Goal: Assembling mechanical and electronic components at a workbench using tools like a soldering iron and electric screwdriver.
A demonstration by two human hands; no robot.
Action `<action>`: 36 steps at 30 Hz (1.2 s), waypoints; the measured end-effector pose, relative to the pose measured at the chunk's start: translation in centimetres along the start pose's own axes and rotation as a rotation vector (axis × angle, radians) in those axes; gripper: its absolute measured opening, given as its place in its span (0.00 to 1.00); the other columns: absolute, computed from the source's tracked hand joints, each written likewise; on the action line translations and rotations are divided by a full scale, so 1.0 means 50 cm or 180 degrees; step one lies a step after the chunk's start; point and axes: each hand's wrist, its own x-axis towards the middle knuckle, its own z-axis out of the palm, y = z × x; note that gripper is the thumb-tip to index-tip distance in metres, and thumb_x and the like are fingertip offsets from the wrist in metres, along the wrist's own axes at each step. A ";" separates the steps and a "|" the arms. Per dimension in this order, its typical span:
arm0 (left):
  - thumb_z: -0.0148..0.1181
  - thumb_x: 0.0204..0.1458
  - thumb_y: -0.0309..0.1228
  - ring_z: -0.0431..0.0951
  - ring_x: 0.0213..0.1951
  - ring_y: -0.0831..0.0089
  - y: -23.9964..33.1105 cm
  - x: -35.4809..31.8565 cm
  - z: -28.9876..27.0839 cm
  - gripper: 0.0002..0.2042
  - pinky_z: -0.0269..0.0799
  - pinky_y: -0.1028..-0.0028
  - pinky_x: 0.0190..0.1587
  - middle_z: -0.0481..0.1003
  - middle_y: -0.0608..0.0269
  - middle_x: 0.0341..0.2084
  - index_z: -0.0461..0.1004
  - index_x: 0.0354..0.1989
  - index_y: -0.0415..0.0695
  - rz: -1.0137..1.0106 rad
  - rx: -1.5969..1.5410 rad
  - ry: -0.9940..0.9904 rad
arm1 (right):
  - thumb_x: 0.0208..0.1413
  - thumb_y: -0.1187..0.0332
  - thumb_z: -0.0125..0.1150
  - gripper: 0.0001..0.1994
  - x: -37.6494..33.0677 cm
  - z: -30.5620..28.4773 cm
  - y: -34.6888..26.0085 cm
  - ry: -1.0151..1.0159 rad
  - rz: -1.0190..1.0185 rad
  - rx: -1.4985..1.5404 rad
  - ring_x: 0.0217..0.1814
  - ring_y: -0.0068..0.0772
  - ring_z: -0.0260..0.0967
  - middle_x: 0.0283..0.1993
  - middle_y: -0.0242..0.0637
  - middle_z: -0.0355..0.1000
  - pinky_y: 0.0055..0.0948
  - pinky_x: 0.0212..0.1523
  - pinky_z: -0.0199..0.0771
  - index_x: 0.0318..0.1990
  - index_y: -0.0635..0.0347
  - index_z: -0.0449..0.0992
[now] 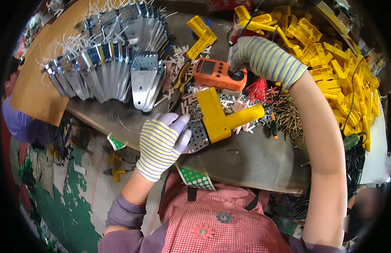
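Tabletop (258, 162), left hand (161, 139) holding plate (198, 136), right hand (256, 57) at multimeter (213, 76)

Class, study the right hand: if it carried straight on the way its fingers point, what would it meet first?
The right hand would probably first meet the orange meter, near its round dial. They look so close that this view can't settle whether they touch.

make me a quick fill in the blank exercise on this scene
The left hand wears a striped ____.
The metal plate by that hand joins a plastic part coloured ____.
The meter near the right hand is mostly coloured ____.
The checked apron bears two ____.

Missing words: glove; yellow; orange; flowers.
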 end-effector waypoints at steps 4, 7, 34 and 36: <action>0.64 0.46 0.29 0.76 0.37 0.57 0.014 -0.040 -0.056 0.17 0.72 0.60 0.40 0.75 0.58 0.38 0.78 0.47 0.43 0.0057 -0.0046 0.0584 | 0.43 0.76 0.61 0.09 0.026 0.031 -0.025 -0.0444 0.0552 -0.0988 0.37 0.47 0.75 0.34 0.39 0.76 0.38 0.37 0.75 0.31 0.52 0.84; 0.60 0.50 0.22 0.75 0.29 0.63 0.047 -0.150 -0.062 0.06 0.72 0.65 0.36 0.76 0.61 0.28 0.79 0.36 0.44 -0.0884 -0.0938 0.0847 | 0.41 0.76 0.60 0.11 0.010 0.025 -0.021 -0.0109 0.0101 -0.1044 0.41 0.45 0.73 0.33 0.38 0.74 0.39 0.41 0.74 0.33 0.50 0.83; 0.66 0.56 0.27 0.79 0.37 0.81 0.146 -0.220 -0.005 0.10 0.76 0.78 0.42 0.82 0.66 0.35 0.81 0.44 0.39 -0.3261 -0.4310 -0.0739 | 0.47 0.66 0.65 0.11 -0.189 0.198 -0.441 0.0532 0.0686 0.1796 0.43 0.46 0.71 0.39 0.40 0.72 0.42 0.43 0.73 0.39 0.58 0.78; 0.66 0.55 0.26 0.79 0.35 0.82 0.150 -0.218 -0.005 0.10 0.76 0.78 0.40 0.82 0.66 0.35 0.82 0.45 0.39 -0.3285 -0.4024 -0.0689 | 0.46 0.65 0.64 0.10 -0.183 0.183 -0.444 0.0356 0.0570 0.1521 0.42 0.45 0.70 0.37 0.39 0.71 0.41 0.41 0.72 0.36 0.57 0.77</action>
